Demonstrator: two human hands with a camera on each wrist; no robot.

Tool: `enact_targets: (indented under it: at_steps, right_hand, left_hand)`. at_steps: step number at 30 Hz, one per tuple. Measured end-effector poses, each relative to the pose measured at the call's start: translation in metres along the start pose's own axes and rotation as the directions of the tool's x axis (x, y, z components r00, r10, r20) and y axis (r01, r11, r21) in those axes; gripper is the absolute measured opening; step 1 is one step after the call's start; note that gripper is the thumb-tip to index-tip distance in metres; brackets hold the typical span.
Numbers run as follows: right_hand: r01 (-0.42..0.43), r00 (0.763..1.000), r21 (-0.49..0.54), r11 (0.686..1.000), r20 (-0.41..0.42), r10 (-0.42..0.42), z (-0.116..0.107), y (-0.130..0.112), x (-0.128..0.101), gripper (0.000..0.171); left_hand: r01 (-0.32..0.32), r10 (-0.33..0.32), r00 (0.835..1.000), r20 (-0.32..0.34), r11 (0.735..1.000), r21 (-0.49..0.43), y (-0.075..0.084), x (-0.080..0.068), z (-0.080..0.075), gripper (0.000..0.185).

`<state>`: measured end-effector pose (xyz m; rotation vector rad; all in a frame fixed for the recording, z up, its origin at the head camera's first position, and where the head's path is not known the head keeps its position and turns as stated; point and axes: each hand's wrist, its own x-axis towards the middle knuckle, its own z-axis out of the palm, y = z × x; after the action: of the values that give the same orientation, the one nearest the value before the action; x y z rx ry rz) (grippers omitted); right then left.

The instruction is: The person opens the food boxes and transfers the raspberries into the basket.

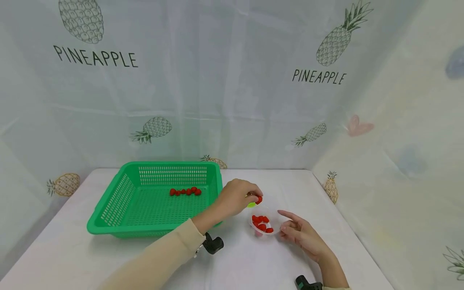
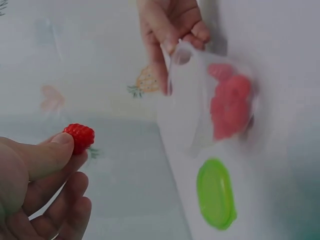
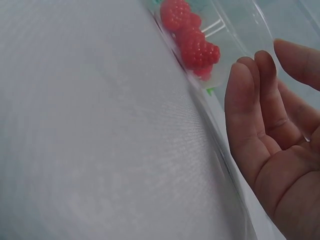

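My left hand [image 1: 237, 196] pinches a red raspberry [image 2: 80, 137] between thumb and fingertips, held up above the table just behind a small clear plastic tub [image 2: 190, 110]. Several more raspberries [image 1: 262, 227] lie inside the tub, pressed against its wall in the right wrist view. At the tub's right side is my right hand [image 1: 299, 233], its index finger extended along the rim and the other fingers relaxed, fingertips right at the wall. A bright green oval lid [image 2: 215, 192] lies on the table behind the tub, partly hidden by my left hand in the head view.
A large green plastic basket [image 1: 119, 197] stands on the left of the white table [image 1: 232, 266], with several red raspberries [image 1: 189, 191] near its back right corner. My left forearm passes over its front right corner. A pineapple-print curtain [image 1: 232, 80] hangs behind.
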<state>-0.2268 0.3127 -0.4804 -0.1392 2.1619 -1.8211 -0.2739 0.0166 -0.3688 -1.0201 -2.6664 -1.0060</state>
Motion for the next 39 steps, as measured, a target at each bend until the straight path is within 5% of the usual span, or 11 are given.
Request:
enact_targets:
  at_steps: [8, 19, 39]
  right_hand:
    - [0.006, 1.000, 0.007, 1.000, 0.006, -0.006, -0.001, 0.002, 0.000, 0.069]
    - [0.007, 1.000, 0.011, 1.000, 0.019, -0.008, 0.001, 0.001, 0.000, 0.068]
    - [-0.004, 1.000, 0.005, 1.000, 0.003, 0.004, 0.001, 0.001, 0.000, 0.066]
  left_hand:
    - [0.028, -0.028, 1.000, 0.000, 0.999, -0.025, -0.015, -0.009, -0.050, 0.013]
    - [0.091, -0.091, 0.996, -0.008, 0.995, 0.048, -0.067, -0.028, -0.112, 0.017]
    - [0.201, -0.223, 0.971, 0.089, 0.957, 0.207, -0.179, -0.056, -0.155, 0.014]
